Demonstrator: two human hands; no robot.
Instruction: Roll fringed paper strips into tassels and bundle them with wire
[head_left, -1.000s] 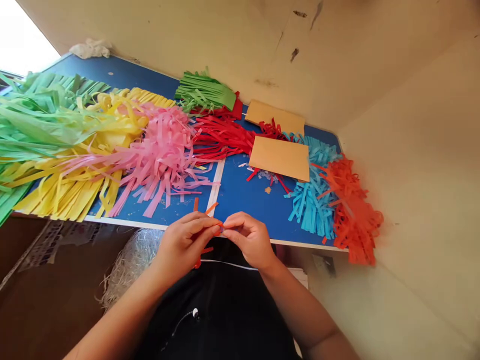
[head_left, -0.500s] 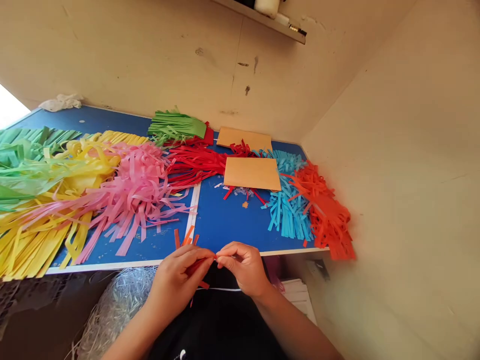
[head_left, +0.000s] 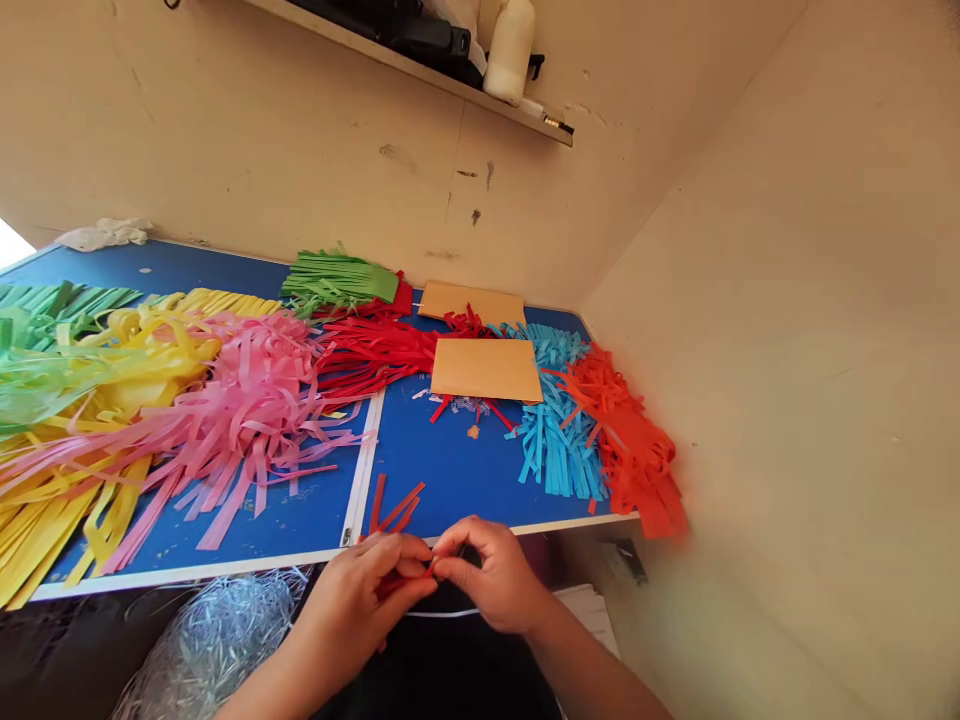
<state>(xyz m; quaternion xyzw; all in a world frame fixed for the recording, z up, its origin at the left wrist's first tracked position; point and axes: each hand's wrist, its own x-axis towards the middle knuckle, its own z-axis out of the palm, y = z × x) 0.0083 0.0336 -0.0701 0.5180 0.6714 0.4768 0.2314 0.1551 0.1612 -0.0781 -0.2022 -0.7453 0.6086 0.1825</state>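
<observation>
Red paper strips (head_left: pixel 394 512) stick out beyond my left hand (head_left: pixel 360 595), whose fingers are closed round them just off the table's front edge. The thumb and forefinger of my right hand (head_left: pixel 491 575) pinch the end of the red strips, and the fingertips of both hands nearly touch. Beyond the hands, a tan card (head_left: pixel 487 369) lies over red fringe (head_left: pixel 375 352). Blue fringe (head_left: pixel 562 430) and orange-red fringe (head_left: pixel 634 440) are to its right.
Pink fringe (head_left: pixel 255 390), yellow fringe (head_left: pixel 161 365) and green fringe (head_left: pixel 341 280) cover much of the blue table (head_left: pixel 465 480). A shelf (head_left: pixel 420 72) with a white bottle (head_left: pixel 510 50) hangs above. Clear shredded strands (head_left: pixel 217 640) bulge below the table's left part.
The view has tilted up and shifted, showing more of the shelf. The strips at my left hand now point more to the upper right. Both hands still hold them fingertip to fingertip.
</observation>
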